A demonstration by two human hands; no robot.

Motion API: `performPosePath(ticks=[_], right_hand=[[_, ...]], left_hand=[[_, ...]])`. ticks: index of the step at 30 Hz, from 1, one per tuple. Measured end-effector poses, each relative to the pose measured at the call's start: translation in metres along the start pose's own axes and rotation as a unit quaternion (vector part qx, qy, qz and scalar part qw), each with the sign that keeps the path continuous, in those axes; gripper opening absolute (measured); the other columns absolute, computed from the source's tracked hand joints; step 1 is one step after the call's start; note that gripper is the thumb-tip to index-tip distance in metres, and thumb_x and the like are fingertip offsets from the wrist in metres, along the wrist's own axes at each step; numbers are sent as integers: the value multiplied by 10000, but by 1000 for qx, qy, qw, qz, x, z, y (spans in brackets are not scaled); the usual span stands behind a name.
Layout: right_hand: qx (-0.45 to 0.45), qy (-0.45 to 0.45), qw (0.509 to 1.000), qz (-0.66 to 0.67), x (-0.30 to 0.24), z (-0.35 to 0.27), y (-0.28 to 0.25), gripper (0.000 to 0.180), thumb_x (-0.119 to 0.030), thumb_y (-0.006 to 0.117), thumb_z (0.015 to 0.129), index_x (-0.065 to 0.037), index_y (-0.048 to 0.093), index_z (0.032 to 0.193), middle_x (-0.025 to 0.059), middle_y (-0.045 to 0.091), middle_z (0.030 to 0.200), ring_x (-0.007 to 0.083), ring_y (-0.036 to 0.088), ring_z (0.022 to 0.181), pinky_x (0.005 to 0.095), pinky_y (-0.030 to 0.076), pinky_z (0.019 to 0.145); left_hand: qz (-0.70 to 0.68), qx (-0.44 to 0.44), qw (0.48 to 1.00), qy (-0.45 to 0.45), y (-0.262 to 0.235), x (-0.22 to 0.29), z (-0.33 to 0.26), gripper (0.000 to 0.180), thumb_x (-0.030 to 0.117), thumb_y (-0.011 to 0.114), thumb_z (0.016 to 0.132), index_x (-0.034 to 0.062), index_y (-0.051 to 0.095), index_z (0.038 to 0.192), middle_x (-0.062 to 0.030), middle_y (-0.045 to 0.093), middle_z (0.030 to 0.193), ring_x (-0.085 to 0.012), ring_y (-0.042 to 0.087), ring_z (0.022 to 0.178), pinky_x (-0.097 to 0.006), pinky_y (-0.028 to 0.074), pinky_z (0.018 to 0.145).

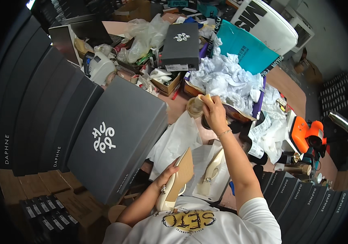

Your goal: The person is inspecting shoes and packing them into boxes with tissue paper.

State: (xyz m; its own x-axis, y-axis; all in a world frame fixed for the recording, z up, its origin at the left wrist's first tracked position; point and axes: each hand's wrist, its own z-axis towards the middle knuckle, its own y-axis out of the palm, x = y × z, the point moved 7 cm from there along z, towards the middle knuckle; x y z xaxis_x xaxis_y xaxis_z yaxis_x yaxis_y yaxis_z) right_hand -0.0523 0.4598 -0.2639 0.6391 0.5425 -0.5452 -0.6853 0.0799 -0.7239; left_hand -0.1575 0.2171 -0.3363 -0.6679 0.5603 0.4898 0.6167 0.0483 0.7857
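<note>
My left hand (166,177) is wrapped around a cream heeled shoe (179,177), its tan sole turned upward and its strap hanging to one side. The matching shoe (209,175), with a jewelled ornament, lies in an open white-lined shoebox (224,179) just right of it. Farther off, my right hand (215,114) is stretched out, its fingers pinching a small yellowish sponge-like piece (205,98). That piece is above the rim of a round translucent tub (194,107). White tissue paper (178,140) spreads between the tub and the shoes.
A large dark grey shoebox (115,134) stands at left, beside tall stacks of dark boxes (31,101). Crumpled white paper (227,75) fills a carton at the back. An orange device (307,132) is at right, above a row of dark shoeboxes (304,199).
</note>
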Motion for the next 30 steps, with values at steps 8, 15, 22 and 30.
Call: performPosePath(ticks=[8, 15, 22, 30], right_hand=[[-36, 26, 999, -13, 30, -6, 55, 434, -125, 674, 794, -136, 538, 1206, 207, 519, 1161, 402, 590, 949, 422, 515, 788], [65, -32, 997, 28, 20, -12, 9, 507, -62, 684, 793, -89, 508, 1268, 206, 565, 1121, 371, 587, 1007, 403, 491, 822], [369, 369, 633, 572, 140, -134, -32, 236, -99, 557, 940, -42, 479, 1155, 102, 592, 1069, 223, 639, 890, 362, 590, 726], [163, -8, 984, 65, 31, -29, -17, 444, -27, 677, 804, -42, 555, 1230, 212, 583, 1136, 377, 565, 1045, 369, 462, 880]], left_hand=[[-14, 20, 1000, 11, -17, 5, -3, 819, 419, 588, 828, 66, 223, 1470, -170, 463, 1292, -254, 492, 1163, -368, 412, 983], [-12, -23, 1000, -3, -6, 8, -9, 893, 413, 616, 806, 66, 157, 1490, -240, 407, 1371, -339, 512, 1187, -400, 423, 1002], [-35, -62, 997, -38, 6, 7, -12, 960, 409, 658, 752, 79, 147, 1494, -244, 398, 1366, -340, 514, 1178, -392, 434, 988], [-43, -11, 999, -7, -6, -11, -22, 967, 660, 549, 820, 16, 225, 1465, -224, 407, 1385, -309, 541, 1155, -363, 463, 960]])
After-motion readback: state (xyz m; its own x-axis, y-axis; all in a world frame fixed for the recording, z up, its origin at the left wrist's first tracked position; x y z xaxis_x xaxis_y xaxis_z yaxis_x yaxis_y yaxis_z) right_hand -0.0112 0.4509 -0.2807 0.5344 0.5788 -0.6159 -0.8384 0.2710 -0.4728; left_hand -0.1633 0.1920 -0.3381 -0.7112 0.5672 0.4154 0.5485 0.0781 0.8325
